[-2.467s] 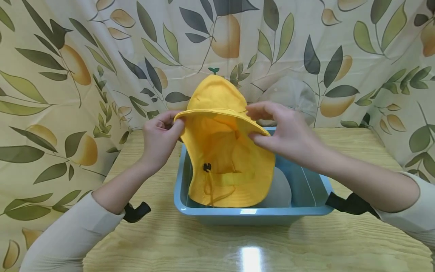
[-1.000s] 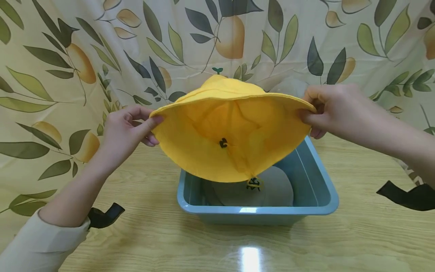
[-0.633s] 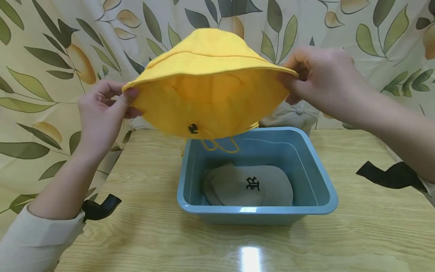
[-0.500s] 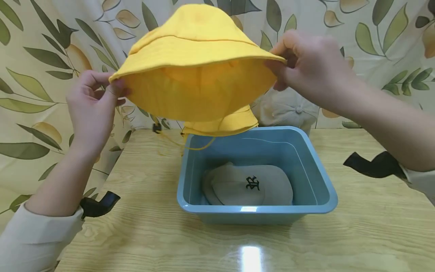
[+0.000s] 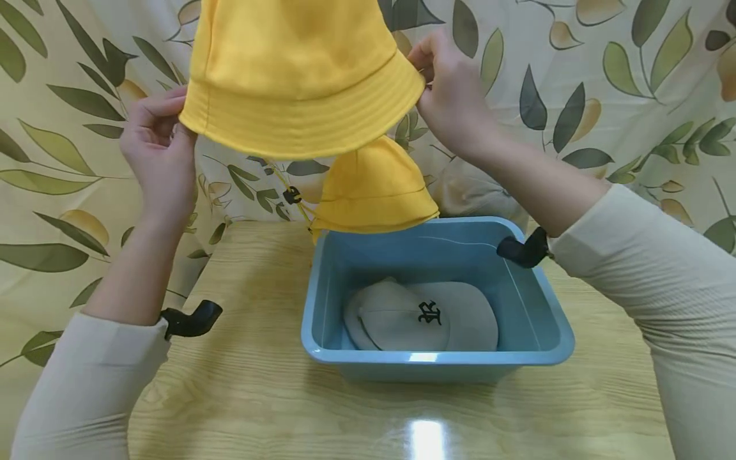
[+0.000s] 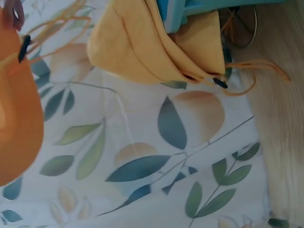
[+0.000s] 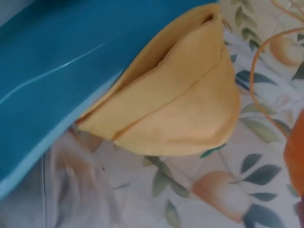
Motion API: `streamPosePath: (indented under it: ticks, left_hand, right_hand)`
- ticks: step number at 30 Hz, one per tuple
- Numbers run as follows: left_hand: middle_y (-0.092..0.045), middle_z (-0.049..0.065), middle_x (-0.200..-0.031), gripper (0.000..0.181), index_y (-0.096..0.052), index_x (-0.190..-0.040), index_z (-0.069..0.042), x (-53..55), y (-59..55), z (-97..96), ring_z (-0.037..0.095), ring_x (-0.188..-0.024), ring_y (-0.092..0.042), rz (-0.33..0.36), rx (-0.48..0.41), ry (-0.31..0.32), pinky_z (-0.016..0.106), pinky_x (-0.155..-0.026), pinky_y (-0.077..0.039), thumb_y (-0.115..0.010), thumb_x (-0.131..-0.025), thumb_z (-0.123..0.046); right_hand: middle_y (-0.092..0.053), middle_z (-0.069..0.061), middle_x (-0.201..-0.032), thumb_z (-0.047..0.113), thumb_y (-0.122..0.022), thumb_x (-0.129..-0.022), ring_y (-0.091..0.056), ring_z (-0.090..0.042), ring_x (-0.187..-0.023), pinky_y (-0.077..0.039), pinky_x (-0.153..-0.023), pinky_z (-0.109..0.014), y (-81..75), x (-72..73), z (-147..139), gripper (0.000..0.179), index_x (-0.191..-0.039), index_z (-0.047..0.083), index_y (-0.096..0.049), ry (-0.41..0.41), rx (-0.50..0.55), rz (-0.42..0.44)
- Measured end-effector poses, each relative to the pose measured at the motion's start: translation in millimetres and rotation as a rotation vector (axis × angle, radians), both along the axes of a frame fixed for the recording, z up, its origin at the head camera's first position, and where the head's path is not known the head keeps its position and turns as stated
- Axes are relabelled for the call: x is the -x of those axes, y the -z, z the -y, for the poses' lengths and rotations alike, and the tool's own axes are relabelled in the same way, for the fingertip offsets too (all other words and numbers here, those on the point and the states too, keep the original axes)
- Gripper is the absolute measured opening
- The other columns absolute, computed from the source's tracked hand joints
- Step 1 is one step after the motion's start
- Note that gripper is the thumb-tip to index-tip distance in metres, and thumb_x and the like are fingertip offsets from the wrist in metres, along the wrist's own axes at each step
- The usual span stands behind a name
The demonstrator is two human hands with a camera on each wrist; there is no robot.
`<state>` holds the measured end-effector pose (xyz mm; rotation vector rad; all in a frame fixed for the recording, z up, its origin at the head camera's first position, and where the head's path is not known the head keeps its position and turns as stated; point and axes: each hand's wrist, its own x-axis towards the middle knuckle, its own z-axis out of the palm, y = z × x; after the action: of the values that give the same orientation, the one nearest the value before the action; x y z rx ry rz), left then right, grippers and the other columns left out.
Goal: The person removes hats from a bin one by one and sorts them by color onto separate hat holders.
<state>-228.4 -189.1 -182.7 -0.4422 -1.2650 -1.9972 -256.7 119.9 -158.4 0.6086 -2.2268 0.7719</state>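
Note:
A yellow bucket hat [image 5: 293,83] hangs high at the top of the head view, its outside facing me, its crown cut off by the frame. My left hand [image 5: 158,140] pinches the brim at its left end, and my right hand [image 5: 454,96] pinches it at the right end. A drawcord with a black toggle [image 5: 292,195] dangles below. In the left wrist view part of the held hat [image 6: 19,109] shows at the left edge; in the right wrist view a sliver of it [image 7: 297,156] shows at the right edge.
Below stands a blue basin [image 5: 437,356] on the wooden table [image 5: 247,396], with a grey cap [image 5: 397,316] bearing black lettering inside. Another yellow hat [image 5: 376,185] hangs at the basin's back rim. Beside it, a pale cap [image 5: 474,191] sits behind the basin. A leaf-patterned cloth [image 5: 575,57] forms the backdrop.
The right hand has taken the brim's other end. Both hands have spread the hat, raised it from over the basin and turned its outside toward me, uncovering the grey cap and the rear hat.

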Motion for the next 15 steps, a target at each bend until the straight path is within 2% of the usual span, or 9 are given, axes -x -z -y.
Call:
streamPosePath:
  ticks: [3, 7, 9, 15]
  left_hand:
    - [-0.064, 0.013, -0.099, 0.011, -0.063, -0.083, 0.002, 18.9, 6.0, -6.0, 0.026, -0.097, -0.062, -0.015, 0.073, -0.046, 0.027, -0.083, -0.052, -0.067, -0.079, 0.012]
    - [-0.064, 0.009, -0.1, 0.013, -0.062, -0.082, -0.003, 43.3, 14.3, -15.9, 0.024, -0.1, -0.061, 0.031, 0.108, -0.065, 0.027, -0.085, -0.052, -0.063, -0.083, 0.011]
    - [-0.063, 0.008, -0.102, 0.014, -0.061, -0.082, -0.004, 53.8, 18.9, -20.6, 0.022, -0.1, -0.061, 0.09, 0.125, -0.056, 0.025, -0.085, -0.052, -0.061, -0.085, 0.01]
    - [-0.063, -0.001, -0.102, 0.012, -0.063, -0.085, -0.01, 75.9, 34.8, -35.9, 0.011, -0.093, -0.061, 0.212, 0.326, -0.139, 0.021, -0.08, -0.048, -0.061, -0.089, 0.001]
  right_hand:
    - [-0.063, -0.014, -0.097, -0.007, -0.044, -0.091, -0.06, -0.017, -0.086, -0.044, -0.075, -0.02, 7.4, 16.5, -0.4, 0.017, -0.106, -0.006, -0.05, 0.004, 0.032, -0.026]
    - [-0.062, -0.017, -0.094, -0.007, -0.045, -0.092, -0.058, -0.021, -0.082, -0.042, -0.072, -0.022, 18.4, 34.6, -3.6, 0.013, -0.104, -0.008, -0.051, 0.016, 0.049, -0.054]
    - [-0.061, -0.017, -0.094, -0.008, -0.045, -0.092, -0.057, -0.023, -0.082, -0.041, -0.071, -0.024, 23.9, 42.4, -6.6, 0.013, -0.103, -0.007, -0.051, 0.041, 0.061, -0.022]
    - [-0.06, -0.02, -0.098, -0.007, -0.043, -0.092, -0.056, -0.03, -0.085, -0.042, -0.073, -0.034, 41.0, 62.0, -21.2, 0.015, -0.104, -0.008, -0.051, 0.133, 0.053, 0.102]
